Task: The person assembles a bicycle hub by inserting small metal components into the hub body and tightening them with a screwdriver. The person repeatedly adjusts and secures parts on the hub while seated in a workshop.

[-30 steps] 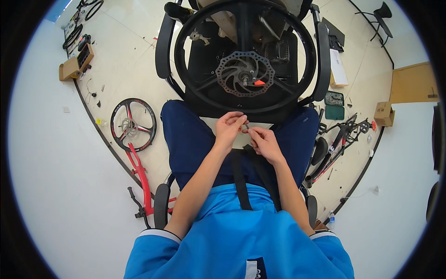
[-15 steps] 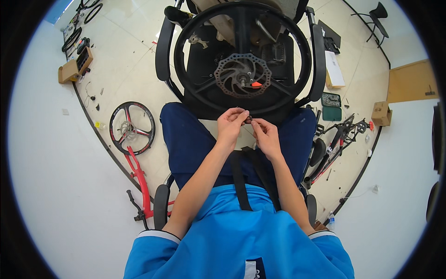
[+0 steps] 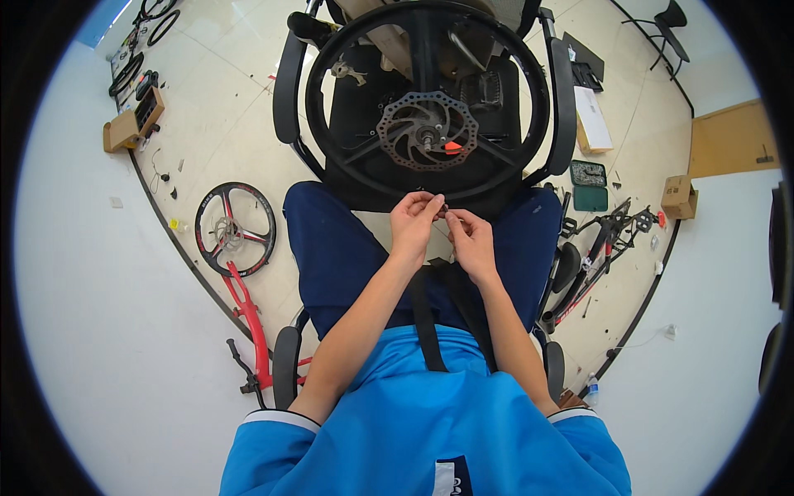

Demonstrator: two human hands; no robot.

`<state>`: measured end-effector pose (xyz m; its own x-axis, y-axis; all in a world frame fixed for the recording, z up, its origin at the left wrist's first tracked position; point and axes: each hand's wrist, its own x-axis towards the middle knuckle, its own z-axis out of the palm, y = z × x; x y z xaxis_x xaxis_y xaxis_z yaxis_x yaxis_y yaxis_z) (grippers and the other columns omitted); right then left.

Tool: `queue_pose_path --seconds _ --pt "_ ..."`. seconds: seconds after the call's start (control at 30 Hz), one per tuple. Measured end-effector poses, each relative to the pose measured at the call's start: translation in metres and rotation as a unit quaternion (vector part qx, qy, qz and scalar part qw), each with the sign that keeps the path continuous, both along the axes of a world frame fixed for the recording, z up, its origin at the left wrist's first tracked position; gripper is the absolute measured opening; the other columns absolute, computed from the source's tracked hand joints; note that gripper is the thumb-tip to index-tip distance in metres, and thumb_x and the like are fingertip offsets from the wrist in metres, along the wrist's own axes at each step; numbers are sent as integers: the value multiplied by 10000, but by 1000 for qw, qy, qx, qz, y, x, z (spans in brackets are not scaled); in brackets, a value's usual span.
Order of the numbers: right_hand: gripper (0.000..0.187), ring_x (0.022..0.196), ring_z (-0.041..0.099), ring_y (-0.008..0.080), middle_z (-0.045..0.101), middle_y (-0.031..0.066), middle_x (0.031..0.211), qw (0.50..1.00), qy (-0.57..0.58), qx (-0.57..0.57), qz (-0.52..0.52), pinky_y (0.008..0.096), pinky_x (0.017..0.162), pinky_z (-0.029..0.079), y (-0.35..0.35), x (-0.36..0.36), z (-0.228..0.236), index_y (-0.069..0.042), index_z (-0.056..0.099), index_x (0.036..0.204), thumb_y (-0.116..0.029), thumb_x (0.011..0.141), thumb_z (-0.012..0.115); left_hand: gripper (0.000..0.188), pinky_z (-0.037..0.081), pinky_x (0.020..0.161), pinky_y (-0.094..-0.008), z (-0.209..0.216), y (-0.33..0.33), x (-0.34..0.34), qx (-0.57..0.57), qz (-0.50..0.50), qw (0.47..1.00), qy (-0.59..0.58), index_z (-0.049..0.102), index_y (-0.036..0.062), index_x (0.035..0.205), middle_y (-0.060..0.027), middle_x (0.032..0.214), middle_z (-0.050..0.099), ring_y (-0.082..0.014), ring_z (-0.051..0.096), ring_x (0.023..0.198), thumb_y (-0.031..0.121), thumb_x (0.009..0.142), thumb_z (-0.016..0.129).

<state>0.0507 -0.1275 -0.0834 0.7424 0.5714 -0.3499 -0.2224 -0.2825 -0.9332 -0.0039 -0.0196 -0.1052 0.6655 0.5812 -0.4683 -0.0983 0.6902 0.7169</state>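
Hands closer together, small part — less visible

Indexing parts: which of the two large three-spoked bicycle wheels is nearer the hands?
The plain black wheel on the black office chair, just beyond the left hand and right hand; the red-marked black wheel lies farther left on the floor.

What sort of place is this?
Probably a room used for bicycle repair: a black wheel with a brake disc rests on a chair, and a red frame lies on the tiled floor.
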Motion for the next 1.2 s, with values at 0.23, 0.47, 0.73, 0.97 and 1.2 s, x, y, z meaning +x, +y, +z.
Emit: queue_pose_path --seconds 0.23,0.47,0.73,0.97,1.2 --pt "215 407 265 24 394 -52 582 949 292 117 -22 202 372 176 1 3 9 -32 610 991 -206 1005 486 113 519 719 -250 2 3 2 22 -14 1000 -7 615 -11 968 -68 868 666 -126 639 774 45 882 663" --pt "229 398 252 31 400 -42 569 952 265 147 -28 215 371 171 21 7 15 -21 598 952 -209 1009 481 156 493 738 -279 14 18 8 -37 -10 999 -28 628 -9 1021 -68 910 653 -153 637 815 53 879 652" --pt "207 418 255 25 389 -47 571 952 253 167 -52 207 381 173 45 15 25 -46 570 908 -208 1005 486 152 473 713 -259 31 41 25 -15 -40 999 19 661 -1 969 -60 867 665 -126 613 761 117 874 675" --pt "246 407 264 43 400 -32 580 946 256 182 -77 228 365 178 70 23 20 -40 526 833 -195 1013 462 142 453 639 -253 35 50 40 -26 -8 999 26 669 3 834 -45 777 654 -115 585 682 128 890 631" --pt "305 410 264 49 403 -22 583 936 275 189 -108 229 367 178 75 22 23 -58 488 755 -216 1013 461 165 413 521 -232 34 54 38 -7 -61 998 29 670 0 841 -44 746 646 -104 549 586 153 900 647"
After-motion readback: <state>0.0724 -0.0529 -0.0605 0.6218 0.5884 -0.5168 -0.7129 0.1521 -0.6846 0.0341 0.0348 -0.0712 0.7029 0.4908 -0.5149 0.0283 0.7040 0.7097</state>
